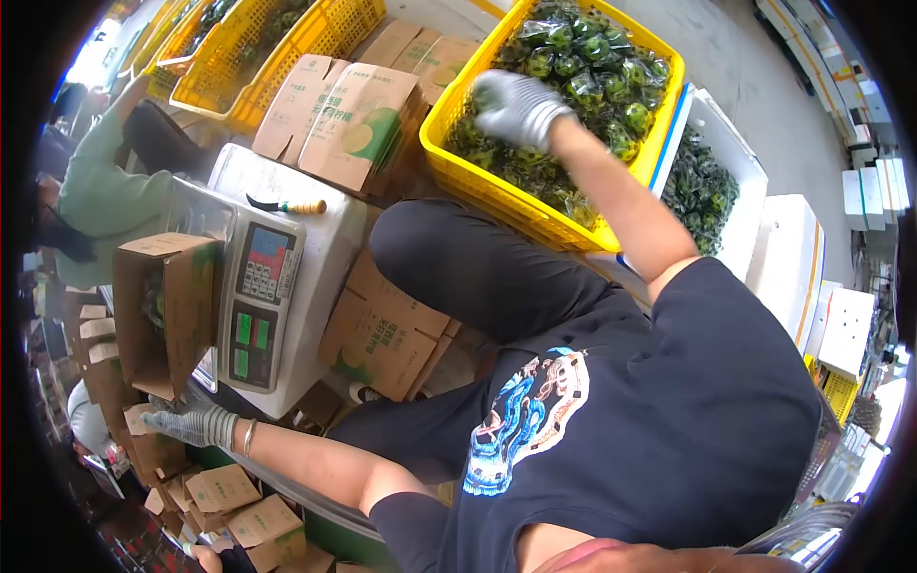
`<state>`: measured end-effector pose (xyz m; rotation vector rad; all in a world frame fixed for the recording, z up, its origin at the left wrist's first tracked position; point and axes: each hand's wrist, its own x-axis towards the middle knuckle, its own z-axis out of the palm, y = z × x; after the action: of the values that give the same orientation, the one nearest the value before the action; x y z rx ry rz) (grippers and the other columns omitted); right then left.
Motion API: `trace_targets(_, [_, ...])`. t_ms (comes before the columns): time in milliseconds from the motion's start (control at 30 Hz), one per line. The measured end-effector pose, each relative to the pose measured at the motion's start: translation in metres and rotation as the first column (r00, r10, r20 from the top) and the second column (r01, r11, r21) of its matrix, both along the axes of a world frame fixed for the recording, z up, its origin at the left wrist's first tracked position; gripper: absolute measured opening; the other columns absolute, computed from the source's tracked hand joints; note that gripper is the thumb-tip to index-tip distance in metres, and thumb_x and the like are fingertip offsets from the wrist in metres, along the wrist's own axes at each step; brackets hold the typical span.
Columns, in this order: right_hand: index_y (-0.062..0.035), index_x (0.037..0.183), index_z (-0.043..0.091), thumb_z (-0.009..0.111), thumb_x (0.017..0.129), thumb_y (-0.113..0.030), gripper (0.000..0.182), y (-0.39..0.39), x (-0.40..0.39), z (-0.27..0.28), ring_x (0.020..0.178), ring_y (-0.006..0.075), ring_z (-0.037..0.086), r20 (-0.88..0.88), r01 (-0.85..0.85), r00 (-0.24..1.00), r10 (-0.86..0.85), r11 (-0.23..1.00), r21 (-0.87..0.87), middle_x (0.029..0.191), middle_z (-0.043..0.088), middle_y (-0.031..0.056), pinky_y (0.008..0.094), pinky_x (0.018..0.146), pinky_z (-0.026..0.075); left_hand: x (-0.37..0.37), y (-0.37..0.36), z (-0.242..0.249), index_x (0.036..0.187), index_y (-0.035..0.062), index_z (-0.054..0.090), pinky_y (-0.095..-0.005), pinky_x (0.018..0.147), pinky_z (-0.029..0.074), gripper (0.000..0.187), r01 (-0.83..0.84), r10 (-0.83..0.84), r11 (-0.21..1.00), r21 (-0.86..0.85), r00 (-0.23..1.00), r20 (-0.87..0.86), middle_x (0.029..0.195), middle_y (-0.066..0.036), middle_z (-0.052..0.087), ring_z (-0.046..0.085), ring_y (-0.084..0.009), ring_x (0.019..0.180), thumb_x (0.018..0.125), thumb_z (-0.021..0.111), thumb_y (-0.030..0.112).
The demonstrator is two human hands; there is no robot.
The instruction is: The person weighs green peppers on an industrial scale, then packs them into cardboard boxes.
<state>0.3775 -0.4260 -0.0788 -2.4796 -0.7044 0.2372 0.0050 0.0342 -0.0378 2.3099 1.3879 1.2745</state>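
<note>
My right hand [521, 107], in a grey-and-white glove, is over the left part of a yellow plastic crate [441, 158] full of green limes [594, 48] in clear plastic bags. Its fingers point down and are smeared, so I cannot tell whether they hold a bag. My left hand [196, 425], gloved too and with a bangle at the wrist, has its fingers stretched out by the lower edge of an open cardboard carton [191, 306]. That carton stands on the pan of a digital scale [256, 310], with some dark green contents showing inside.
A knife with a wooden handle [306, 206] lies on the white surface behind the scale. Printed cartons [349, 119] stand beside the crate. A white foam box [750, 158] of bagged greens is at the right. Another person in a green sleeve [110, 210] is at far left, near yellow crates [250, 100].
</note>
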Motion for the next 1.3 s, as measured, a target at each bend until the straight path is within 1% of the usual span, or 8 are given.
trace_targets(100, [-0.0094, 0.124, 0.054, 0.054, 0.080, -0.022, 0.046, -0.076, 0.047, -0.064, 0.114, 0.0262, 0.054, -0.125, 0.194, 0.949, -0.291, 0.847, -0.495, 0.127, 0.055, 0.0145, 0.0354, 0.097, 0.043, 0.029, -0.051, 0.034, 0.133, -0.0121, 0.031, -0.0416, 0.094, 0.047, 0.065, 0.343, 0.060, 0.882, -0.323, 0.599, 0.798, 0.128, -0.023, 0.047, 0.051, -0.0294, 0.115, 0.097, 0.039, 0.041])
trace_targets(200, [-0.0186, 0.143, 0.030, 0.053, 0.080, -0.023, 0.067, -0.134, 0.063, -0.174, 0.130, 0.0347, 0.037, -0.321, -0.037, 0.906, -0.277, 0.702, -0.711, 0.144, 0.033, 0.0172, 0.0429, 0.106, 0.034, 0.050, -0.094, 0.052, 0.131, -0.0015, 0.044, -0.0435, 0.095, 0.046, 0.055, 0.418, 0.003, 0.869, -0.264, 0.529, 0.849, 0.129, -0.017, 0.047, 0.050, -0.0297, 0.115, 0.093, 0.048, 0.038])
trace_targets(233, [-0.0183, 0.137, 0.039, 0.066, 0.069, -0.019, 0.074, -0.136, 0.047, -0.196, 0.116, 0.0328, 0.052, 0.002, 0.215, 0.960, -0.280, 0.731, -0.648, 0.125, 0.053, 0.0220, 0.0419, 0.096, 0.043, 0.044, -0.082, 0.046, 0.131, 0.0018, 0.045, -0.0431, 0.095, 0.045, 0.054, 0.396, 0.035, 0.875, -0.279, 0.522, 0.852, 0.130, -0.014, 0.046, 0.049, -0.0277, 0.113, 0.091, 0.052, 0.037])
trace_targets(433, [-0.0056, 0.126, 0.042, 0.069, 0.066, 0.007, 0.067, -0.176, 0.065, -0.263, 0.107, 0.0198, 0.057, -0.360, 0.202, 0.927, -0.104, 0.948, 0.245, 0.119, 0.058, 0.0096, 0.0302, 0.091, 0.046, -0.009, -0.017, 0.003, 0.135, 0.0032, 0.040, -0.0460, 0.096, 0.042, 0.054, 0.362, -0.103, 0.922, -0.139, 0.574, 0.812, 0.130, -0.014, 0.045, 0.048, -0.0294, 0.115, 0.090, 0.053, 0.031])
trace_targets(533, [-0.0090, 0.129, 0.042, 0.076, 0.066, 0.003, 0.073, -0.144, 0.036, -0.177, 0.099, 0.0169, 0.054, -0.444, 0.323, 0.888, -0.125, 0.855, 0.406, 0.112, 0.056, 0.0057, 0.0306, 0.090, 0.045, -0.005, -0.037, 0.016, 0.135, 0.0040, 0.039, -0.0450, 0.096, 0.042, 0.053, 0.442, -0.159, 0.893, -0.089, 0.494, 0.855, 0.130, -0.018, 0.046, 0.048, -0.0310, 0.116, 0.091, 0.052, 0.030])
trace_targets(733, [-0.0051, 0.138, 0.033, 0.071, 0.075, -0.001, 0.074, 0.044, -0.041, 0.049, 0.109, 0.0191, 0.051, 0.122, -0.318, 0.944, 0.306, 0.754, 0.575, 0.125, 0.048, 0.0091, 0.0314, 0.089, 0.049, 0.018, -0.024, 0.016, 0.131, 0.0040, 0.046, -0.0312, 0.086, 0.046, 0.044, 0.506, -0.130, 0.847, -0.161, 0.493, 0.861, 0.122, -0.008, 0.053, 0.053, -0.0175, 0.104, 0.095, 0.049, 0.029])
trace_targets(933, [-0.0024, 0.130, 0.042, 0.073, 0.070, -0.007, 0.068, 0.230, -0.145, 0.170, 0.109, 0.0252, 0.054, 0.840, -0.873, 0.481, 0.249, 0.222, 0.434, 0.119, 0.053, 0.0147, 0.0351, 0.092, 0.047, -0.016, 0.063, -0.066, 0.134, 0.0077, 0.047, -0.0271, 0.089, 0.045, 0.043, 0.640, -0.108, 0.713, -0.286, 0.503, 0.857, 0.131, -0.005, 0.051, 0.051, -0.0138, 0.111, 0.096, 0.047, 0.027])
trace_targets(1300, [-0.0071, 0.114, 0.059, 0.070, 0.072, -0.011, 0.043, 0.243, -0.173, 0.134, 0.091, 0.0260, 0.061, 0.416, -0.789, 0.607, 0.678, 0.449, 0.419, 0.105, 0.062, 0.0135, 0.0330, 0.079, 0.050, 0.014, -0.034, 0.041, 0.133, 0.0112, 0.048, -0.0340, 0.087, 0.049, 0.039, 0.419, -0.106, 0.892, -0.168, 0.556, 0.824, 0.129, -0.009, 0.051, 0.053, -0.0186, 0.112, 0.096, 0.049, 0.025])
